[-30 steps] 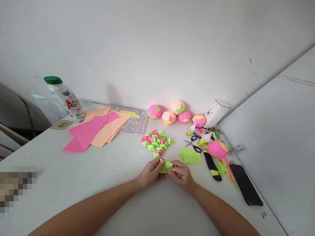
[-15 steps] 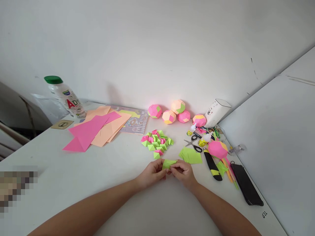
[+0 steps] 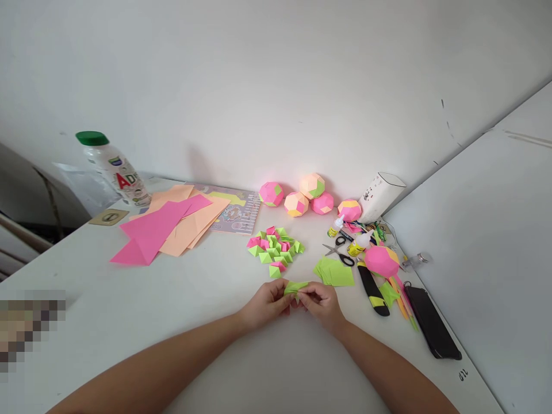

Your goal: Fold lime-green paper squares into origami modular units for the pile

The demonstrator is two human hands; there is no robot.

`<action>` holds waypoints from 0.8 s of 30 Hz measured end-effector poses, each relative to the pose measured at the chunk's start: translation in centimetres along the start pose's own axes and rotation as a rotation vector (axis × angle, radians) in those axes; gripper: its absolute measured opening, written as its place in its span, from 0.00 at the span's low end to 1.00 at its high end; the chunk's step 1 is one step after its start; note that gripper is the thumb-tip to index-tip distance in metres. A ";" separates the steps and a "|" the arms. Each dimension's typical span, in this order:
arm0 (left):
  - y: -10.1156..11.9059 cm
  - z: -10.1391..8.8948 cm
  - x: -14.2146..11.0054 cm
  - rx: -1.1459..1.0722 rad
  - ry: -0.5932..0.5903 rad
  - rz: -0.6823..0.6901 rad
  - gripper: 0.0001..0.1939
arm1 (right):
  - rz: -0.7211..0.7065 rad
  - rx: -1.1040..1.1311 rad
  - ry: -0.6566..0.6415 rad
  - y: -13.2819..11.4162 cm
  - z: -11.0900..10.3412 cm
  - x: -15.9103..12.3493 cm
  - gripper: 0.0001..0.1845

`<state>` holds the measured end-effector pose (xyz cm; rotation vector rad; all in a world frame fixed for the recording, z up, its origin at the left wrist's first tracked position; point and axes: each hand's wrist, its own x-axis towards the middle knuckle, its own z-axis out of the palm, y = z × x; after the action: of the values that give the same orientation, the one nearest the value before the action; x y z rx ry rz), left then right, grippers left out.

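Between my hands is a small piece of green paper (image 3: 295,287), bent or folded along its length. My left hand (image 3: 268,305) pinches its left end between thumb and fingers. On the other end, my right hand (image 3: 321,300) grips it the same way, the two thumbs nearly meeting at its lower edge. Just beyond my hands lies a pile of small folded green and pink paper pieces (image 3: 273,251). A stack of flat green paper squares (image 3: 336,272) rests right of the pile, close to my right hand.
Paper balls (image 3: 313,187) line the wall. Scissors (image 3: 340,250), glue bottles (image 3: 357,245), a box cutter (image 3: 373,290), another paper ball (image 3: 382,261) and a black phone-like case (image 3: 432,323) crowd the right. Pink sheets (image 3: 157,233), a notebook (image 3: 237,215) and a white bottle (image 3: 116,172) stand left.
The green paper now looks narrower, its upper part bent down toward my thumbs. Both hands stay in nearly the same place.
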<state>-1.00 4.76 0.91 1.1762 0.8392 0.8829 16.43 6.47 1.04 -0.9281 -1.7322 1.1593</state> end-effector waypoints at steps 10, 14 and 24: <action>0.5 0.0 0.0 0.015 -0.001 -0.006 0.16 | -0.013 0.001 0.012 0.1 0.1 -0.2 0.06; 0.4 0.0 0.0 0.016 -0.001 0.001 0.16 | -0.012 0.008 0.012 0.2 0.1 -0.2 0.06; 0.1 -0.2 0.0 0.048 -0.003 0.000 0.16 | 0.007 0.011 0.003 0.0 0.1 -0.1 0.07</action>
<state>-1.23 4.85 1.00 1.2192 0.8624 0.8645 16.38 6.31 1.01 -0.9295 -1.7197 1.1710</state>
